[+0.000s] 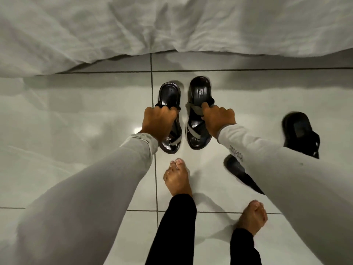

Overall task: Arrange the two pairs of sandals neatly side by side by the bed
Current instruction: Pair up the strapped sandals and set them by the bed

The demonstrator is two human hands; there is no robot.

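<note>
Left hand (pixel 158 121) and right hand (pixel 217 117) each clench a sandal's strap (light, stiff-soled, glossy), heels jutting beyond the fingers.

Hands (pixel 159 121) on paired sandals (pixel 198 111) by bed (pixel 172 25)

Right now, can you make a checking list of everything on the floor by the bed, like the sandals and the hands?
Surface: glossy white tiled floor, dark grout lines.
Job's things: strapped sandal pair, left one and right one, side by side near the bed; second black pair, one sandal at right, another partly hidden under the sleeve.
Clutter: nothing seen.
Grips: left hand and right hand each hold a strapped sandal by its straps.
Cables: nothing seen.
Surroundings: white bedsheet hanging to the floor; bare feet.
</note>
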